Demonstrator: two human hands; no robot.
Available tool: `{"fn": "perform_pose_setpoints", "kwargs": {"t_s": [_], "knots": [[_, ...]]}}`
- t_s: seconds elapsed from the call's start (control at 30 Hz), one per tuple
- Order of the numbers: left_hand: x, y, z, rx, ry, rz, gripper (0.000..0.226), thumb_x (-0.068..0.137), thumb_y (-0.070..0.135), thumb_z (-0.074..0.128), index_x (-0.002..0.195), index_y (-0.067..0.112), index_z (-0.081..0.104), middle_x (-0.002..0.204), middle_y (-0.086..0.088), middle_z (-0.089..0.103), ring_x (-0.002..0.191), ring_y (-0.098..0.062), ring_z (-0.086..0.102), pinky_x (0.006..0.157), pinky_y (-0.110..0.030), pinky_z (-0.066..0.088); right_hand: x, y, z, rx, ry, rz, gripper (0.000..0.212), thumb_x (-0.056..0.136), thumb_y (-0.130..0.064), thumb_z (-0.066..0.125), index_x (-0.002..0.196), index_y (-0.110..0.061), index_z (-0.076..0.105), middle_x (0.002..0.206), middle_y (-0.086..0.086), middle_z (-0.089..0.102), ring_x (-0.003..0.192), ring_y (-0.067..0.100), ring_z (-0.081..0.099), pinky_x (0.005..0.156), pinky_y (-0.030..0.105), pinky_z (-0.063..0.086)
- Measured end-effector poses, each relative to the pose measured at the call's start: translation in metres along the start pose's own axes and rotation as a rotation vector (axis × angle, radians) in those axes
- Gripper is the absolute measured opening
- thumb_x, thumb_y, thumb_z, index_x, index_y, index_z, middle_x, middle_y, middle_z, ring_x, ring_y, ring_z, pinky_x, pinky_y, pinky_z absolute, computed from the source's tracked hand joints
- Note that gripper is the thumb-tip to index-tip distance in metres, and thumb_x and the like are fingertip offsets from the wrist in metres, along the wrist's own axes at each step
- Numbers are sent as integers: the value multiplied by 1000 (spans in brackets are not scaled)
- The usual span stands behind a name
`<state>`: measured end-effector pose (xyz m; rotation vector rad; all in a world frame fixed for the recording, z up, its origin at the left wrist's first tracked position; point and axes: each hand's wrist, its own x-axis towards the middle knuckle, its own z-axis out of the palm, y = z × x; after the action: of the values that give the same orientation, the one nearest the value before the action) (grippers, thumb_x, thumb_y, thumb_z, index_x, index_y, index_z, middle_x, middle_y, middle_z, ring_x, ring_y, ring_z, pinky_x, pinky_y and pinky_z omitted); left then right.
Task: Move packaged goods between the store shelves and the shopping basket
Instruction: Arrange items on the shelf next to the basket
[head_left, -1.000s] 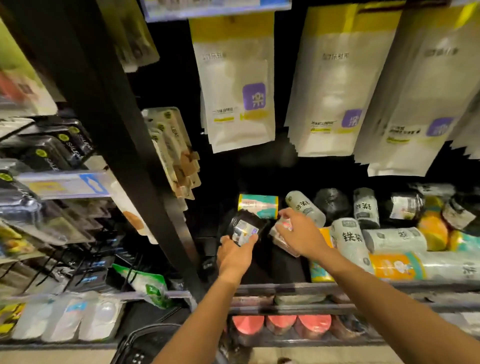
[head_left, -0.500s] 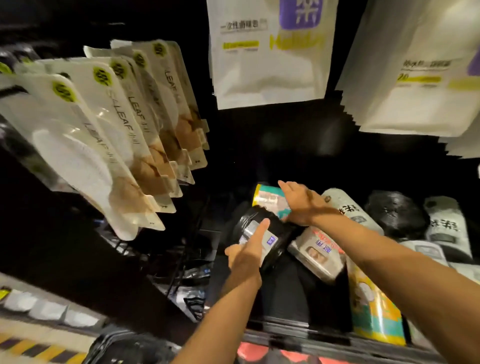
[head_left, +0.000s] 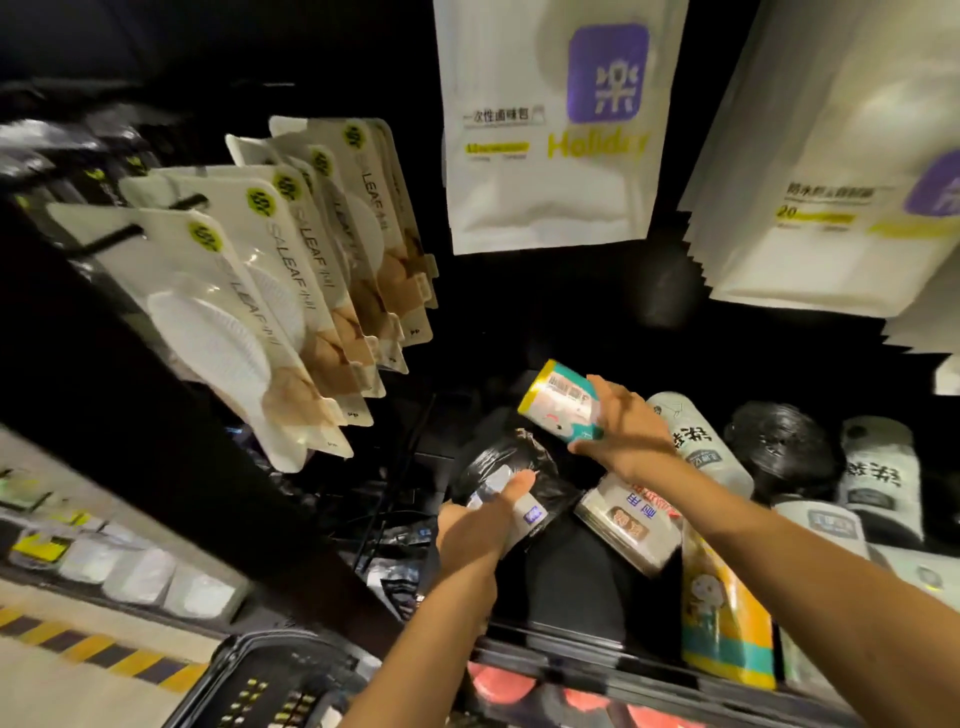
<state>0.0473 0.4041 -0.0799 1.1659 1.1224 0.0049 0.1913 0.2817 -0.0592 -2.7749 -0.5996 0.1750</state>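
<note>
My left hand (head_left: 478, 530) grips a black wrapped roll (head_left: 506, 470) with a white label, low on the dark shelf. My right hand (head_left: 626, 434) holds a teal and yellow pack (head_left: 558, 402) lifted above the shelf, its barcode face toward me. A clear pack with red print (head_left: 631, 519) lies just under my right wrist. The black shopping basket (head_left: 270, 680) shows at the bottom edge, left of my left forearm.
White and black rolls (head_left: 878, 478) crowd the shelf on the right, with a yellow pack (head_left: 724, 613) at its front lip (head_left: 571, 654). Carded SALEAF packs (head_left: 291, 291) hang on hooks at left. Large white bags (head_left: 550, 124) hang overhead.
My right hand has taken the teal and yellow pack and raised it off the shelf. My left hand stays on the black roll. The view has drawn closer to the shelf.
</note>
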Motion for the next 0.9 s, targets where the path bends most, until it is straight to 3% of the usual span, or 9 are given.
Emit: {"fn": "perform_pose_setpoints", "kwargs": {"t_s": [0.13,0.2,0.3,0.47,0.57,0.63,0.7,0.83,0.9], "knots": [[-34,12,-7,92,19,165,110,27,66,86,118,12,58,107,-8,71,97,-23,68,92,-39,53,-38,-5,-23,298,107,33,79,69,-34,80,134,-12,40,122,8,57,110,26,55,82,27,40],[-53,13,-13,67,-63,293,101,24,63,89,110,15,62,96,-1,74,85,-15,70,84,-33,56,-70,-3,-34,434,185,56,76,65,-27,85,129,-8,48,117,10,62,109,28,57,81,24,39],[-94,12,-34,137,-134,406,83,44,41,91,113,14,53,87,7,69,74,-4,65,65,-12,52,-126,1,-48,513,230,127,87,59,-28,89,133,-9,46,124,6,58,116,26,55,92,33,44],[-140,-2,-61,268,-195,493,114,27,60,79,129,18,50,104,6,69,96,-11,66,90,-33,53,-204,1,-68,704,296,128,95,52,-6,90,133,-12,41,117,2,54,107,17,54,86,27,41],[-167,-8,-76,357,-189,535,117,32,63,80,135,21,44,118,5,64,109,-13,60,98,-33,47,-236,4,-76,753,260,49,88,52,-11,89,126,-25,43,111,-4,59,100,4,59,86,25,49],[-181,-13,-84,364,-180,585,93,49,46,89,128,24,46,115,8,64,106,-10,60,92,-22,46,-250,8,-78,730,230,30,77,46,-30,85,113,-32,48,107,1,62,97,12,61,82,33,52],[-196,-18,-93,330,-172,622,82,57,34,90,126,23,48,111,8,65,102,-8,61,84,-17,45,-262,9,-78,793,165,7,77,49,-18,88,111,-32,45,108,3,59,96,14,60,82,37,52],[-226,-40,-110,250,-84,647,93,38,56,82,121,25,52,106,11,68,95,-4,65,85,-23,51,-282,5,-79,897,41,-97,88,45,-11,87,118,-19,39,112,-7,55,100,9,56,85,28,45],[-239,-53,-122,204,-29,638,91,41,49,87,121,22,54,102,12,69,88,1,65,79,-16,51,-291,1,-77,923,-12,-130,92,47,-3,91,120,-19,37,113,-12,53,101,6,55,89,31,45]]}}
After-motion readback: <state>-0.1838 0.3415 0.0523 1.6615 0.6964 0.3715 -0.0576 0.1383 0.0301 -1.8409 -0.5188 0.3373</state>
